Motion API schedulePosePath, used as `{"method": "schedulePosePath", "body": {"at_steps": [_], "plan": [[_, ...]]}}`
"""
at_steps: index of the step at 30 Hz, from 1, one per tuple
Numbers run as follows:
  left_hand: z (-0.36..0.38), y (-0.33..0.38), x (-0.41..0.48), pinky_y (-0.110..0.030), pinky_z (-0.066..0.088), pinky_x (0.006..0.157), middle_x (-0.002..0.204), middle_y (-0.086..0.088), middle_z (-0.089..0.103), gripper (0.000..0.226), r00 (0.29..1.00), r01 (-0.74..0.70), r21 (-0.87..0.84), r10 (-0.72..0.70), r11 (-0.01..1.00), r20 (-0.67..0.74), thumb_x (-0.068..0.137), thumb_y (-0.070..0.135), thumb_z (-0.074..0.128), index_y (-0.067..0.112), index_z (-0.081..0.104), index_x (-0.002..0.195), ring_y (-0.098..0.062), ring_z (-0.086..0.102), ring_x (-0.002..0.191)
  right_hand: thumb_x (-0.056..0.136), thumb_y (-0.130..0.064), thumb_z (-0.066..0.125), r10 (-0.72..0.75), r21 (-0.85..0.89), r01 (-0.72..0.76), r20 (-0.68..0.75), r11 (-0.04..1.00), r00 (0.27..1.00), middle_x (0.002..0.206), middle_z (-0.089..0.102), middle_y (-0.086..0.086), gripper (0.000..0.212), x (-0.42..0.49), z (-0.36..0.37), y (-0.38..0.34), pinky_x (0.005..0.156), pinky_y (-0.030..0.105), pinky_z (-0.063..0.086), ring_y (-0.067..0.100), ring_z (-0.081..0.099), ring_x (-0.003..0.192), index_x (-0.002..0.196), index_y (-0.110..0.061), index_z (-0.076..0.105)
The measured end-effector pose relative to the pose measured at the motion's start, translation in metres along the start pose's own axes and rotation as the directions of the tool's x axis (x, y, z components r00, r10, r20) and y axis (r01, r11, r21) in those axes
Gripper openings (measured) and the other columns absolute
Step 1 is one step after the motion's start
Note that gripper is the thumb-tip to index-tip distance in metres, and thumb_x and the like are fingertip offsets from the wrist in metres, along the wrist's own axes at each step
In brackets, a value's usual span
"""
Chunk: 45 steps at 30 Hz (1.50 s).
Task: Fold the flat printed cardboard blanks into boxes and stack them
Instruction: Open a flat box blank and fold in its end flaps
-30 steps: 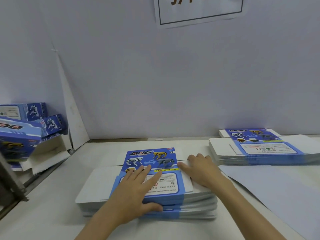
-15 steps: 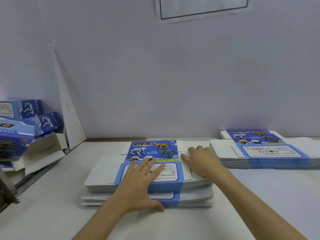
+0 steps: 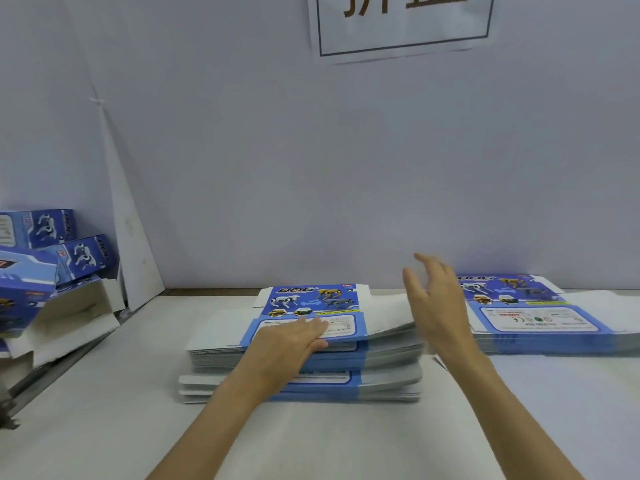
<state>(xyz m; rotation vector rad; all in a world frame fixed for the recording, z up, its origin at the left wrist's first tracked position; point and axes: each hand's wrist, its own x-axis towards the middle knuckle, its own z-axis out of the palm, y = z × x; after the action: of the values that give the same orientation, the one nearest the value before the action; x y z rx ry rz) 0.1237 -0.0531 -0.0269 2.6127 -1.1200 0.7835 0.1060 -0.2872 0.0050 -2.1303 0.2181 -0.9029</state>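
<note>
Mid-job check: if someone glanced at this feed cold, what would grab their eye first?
Probably the stack of blue printed blanks at table centre, with the left hand pressed flat on its top sheet and the right hand open in the air beside it. Next, a second stack of blanks at the right, and folded boxes piled at the left edge.

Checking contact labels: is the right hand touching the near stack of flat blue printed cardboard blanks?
Apart. The head view shows the right hand raised, open and blurred, above the near stack of flat blue printed cardboard blanks.
</note>
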Motion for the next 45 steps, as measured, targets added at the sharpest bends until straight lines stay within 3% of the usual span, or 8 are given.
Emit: {"method": "schedulePosePath", "body": {"at_steps": [4, 7, 19, 25, 31, 37, 41, 45], "plan": [[-0.014, 0.001, 0.012, -0.020, 0.048, 0.043, 0.072, 0.002, 0.073, 0.012, 0.948, -0.117, 0.132, 0.150, 0.984, -0.280, 0.083, 0.019, 0.071, 0.009, 0.075, 0.088, -0.014, 0.068, 0.056, 0.097, -0.018, 0.049, 0.081, 0.190, -0.054, -0.139, 0.980, 0.987, 0.134, 0.056, 0.006, 0.036, -0.008, -0.024, -0.007, 0.092, 0.024, 0.033, 0.019, 0.049, 0.122, 0.132, -0.014, 0.053], [-0.023, 0.003, 0.018, -0.019, 0.041, 0.037, 0.062, 0.006, 0.067, 0.026, 0.930, -0.108, 0.198, 0.170, 0.974, -0.327, 0.092, 0.023, 0.052, 0.011, 0.073, 0.084, -0.011, 0.059, 0.046, 0.096, -0.016, 0.050, 0.106, 0.233, -0.072, -0.138, 0.970, 0.985, 0.136, 0.054, 0.006, 0.039, -0.013, -0.027, -0.008, 0.092, 0.027, 0.036, 0.019, 0.049, 0.123, 0.135, -0.014, 0.050], [-0.028, 0.015, 0.025, -0.017, 0.045, 0.040, 0.067, 0.007, 0.072, 0.012, 0.933, -0.114, 0.045, 0.123, 0.992, -0.337, 0.079, 0.023, 0.067, 0.015, 0.076, 0.080, -0.006, 0.062, 0.048, 0.098, -0.026, 0.049, 0.229, 0.343, -0.216, 0.003, 0.914, 0.974, 0.144, 0.044, 0.003, 0.049, -0.020, -0.020, -0.001, 0.100, 0.036, 0.038, 0.020, 0.045, 0.127, 0.144, -0.020, 0.035], [-0.030, 0.029, 0.028, -0.014, 0.037, 0.045, 0.055, 0.013, 0.064, 0.020, 0.955, 0.066, -0.270, -0.140, 0.960, -0.263, 0.082, 0.035, 0.065, 0.022, 0.075, 0.070, -0.003, 0.050, 0.047, 0.097, -0.043, 0.047, 0.219, 0.435, -0.253, 0.128, 0.864, 0.967, 0.142, 0.043, 0.000, 0.056, -0.021, -0.018, -0.001, 0.108, 0.039, 0.037, 0.021, 0.043, 0.129, 0.147, -0.023, 0.032], [-0.033, 0.031, 0.029, -0.024, 0.039, 0.055, 0.062, 0.004, 0.067, 0.017, 0.915, 0.259, -0.300, -0.333, 0.918, -0.227, 0.092, 0.025, 0.061, 0.021, 0.077, 0.087, -0.015, 0.054, 0.053, 0.099, -0.046, 0.040, 0.245, 0.124, -0.268, 0.169, 0.955, 0.955, 0.155, 0.030, 0.009, 0.064, -0.027, -0.010, 0.007, 0.112, 0.037, 0.026, 0.025, 0.028, 0.142, 0.151, -0.013, 0.022], [-0.111, 0.042, 0.062, -0.003, 0.035, 0.055, 0.064, 0.023, 0.057, 0.017, 0.571, 0.097, -0.470, -0.436, 0.877, -0.696, 0.094, 0.029, 0.055, 0.022, 0.070, 0.088, 0.008, 0.052, 0.058, 0.096, -0.042, 0.047, 0.069, 0.312, -0.143, 0.237, 0.939, 0.969, 0.148, 0.041, -0.008, 0.058, -0.023, -0.027, -0.017, 0.102, 0.021, 0.032, 0.006, 0.039, 0.134, 0.149, -0.026, 0.029], [-0.122, 0.047, 0.066, -0.017, 0.043, 0.045, 0.057, 0.010, 0.059, 0.031, 0.532, 0.091, -0.767, -0.682, 0.635, -0.501, 0.097, 0.036, 0.051, 0.019, 0.065, 0.076, -0.001, 0.053, 0.049, 0.094, -0.035, 0.050, -0.049, 0.620, -0.059, 0.155, 0.782, 0.987, 0.096, 0.068, -0.018, 0.018, -0.025, -0.040, -0.044, 0.062, 0.014, 0.052, -0.005, 0.065, 0.089, 0.111, -0.030, 0.054], [-0.103, 0.056, 0.053, -0.014, 0.031, 0.033, 0.043, 0.010, 0.048, 0.037, 0.565, 0.164, -0.892, -0.781, 0.422, -0.265, 0.100, 0.032, 0.044, 0.011, 0.053, 0.070, -0.002, 0.039, 0.032, 0.087, -0.037, 0.055, -0.080, 0.677, 0.002, 0.084, 0.736, 0.993, 0.095, 0.066, -0.023, 0.022, -0.026, -0.048, -0.058, 0.055, 0.016, 0.053, 0.001, 0.068, 0.086, 0.108, -0.036, 0.050]]}}
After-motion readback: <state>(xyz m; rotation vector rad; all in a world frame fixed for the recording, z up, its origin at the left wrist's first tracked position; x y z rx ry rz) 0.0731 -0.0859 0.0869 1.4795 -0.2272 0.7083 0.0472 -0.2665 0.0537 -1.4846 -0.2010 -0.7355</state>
